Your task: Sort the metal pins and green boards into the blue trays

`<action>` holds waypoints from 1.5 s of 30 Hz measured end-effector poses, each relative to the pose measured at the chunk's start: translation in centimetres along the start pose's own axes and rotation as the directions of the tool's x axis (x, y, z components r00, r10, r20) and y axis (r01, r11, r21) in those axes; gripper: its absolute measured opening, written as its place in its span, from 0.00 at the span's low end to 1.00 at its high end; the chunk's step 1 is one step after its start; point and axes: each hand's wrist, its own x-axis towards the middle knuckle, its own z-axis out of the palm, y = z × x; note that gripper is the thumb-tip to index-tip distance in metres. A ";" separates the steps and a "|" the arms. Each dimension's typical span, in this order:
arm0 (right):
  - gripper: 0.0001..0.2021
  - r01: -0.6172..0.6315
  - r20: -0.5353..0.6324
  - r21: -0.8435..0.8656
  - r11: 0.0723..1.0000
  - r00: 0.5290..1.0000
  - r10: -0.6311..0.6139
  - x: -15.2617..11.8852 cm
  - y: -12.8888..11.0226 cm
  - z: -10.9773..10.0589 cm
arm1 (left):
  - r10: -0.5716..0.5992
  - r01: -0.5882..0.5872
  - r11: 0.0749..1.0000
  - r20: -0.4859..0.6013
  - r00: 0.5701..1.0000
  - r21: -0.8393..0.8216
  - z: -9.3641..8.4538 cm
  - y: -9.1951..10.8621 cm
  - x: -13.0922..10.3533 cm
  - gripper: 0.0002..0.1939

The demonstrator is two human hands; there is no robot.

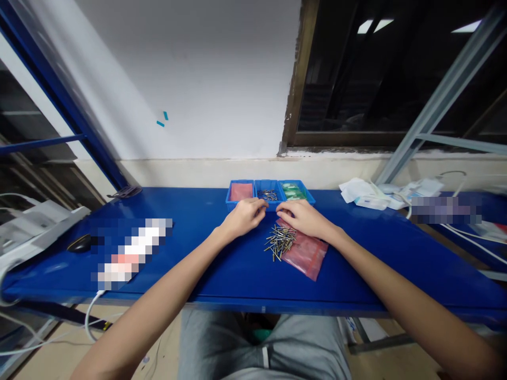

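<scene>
My left hand (248,215) is at the front of the blue bins, its fingers curled together; anything inside them is hidden. Just to the right, my right hand (299,217) has bent fingers over the top of a pink plastic bag (307,253); its fingertips are too small to read. A pile of thin metal pieces (280,241) lies on the bag's left part and on the table. Behind the hands stand three joined blue bins (228,195): pink bags (241,191) at left, metal pieces (268,195) in the middle, green bags (292,191) at right.
The blue table (198,264) meets a wall behind. White packets (366,194) and cables lie at the right. At the left are a black mouse (80,243), a blurred-out item with a cable and a white power strip (37,232). Metal posts rise on both sides.
</scene>
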 end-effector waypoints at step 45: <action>0.08 -0.093 0.232 0.148 0.985 0.971 0.056 0.1 0.4 -0.7 | 0.072 -0.073 0.997 0.346 0.936 -0.010 1.2 0.6 -0.5 0.11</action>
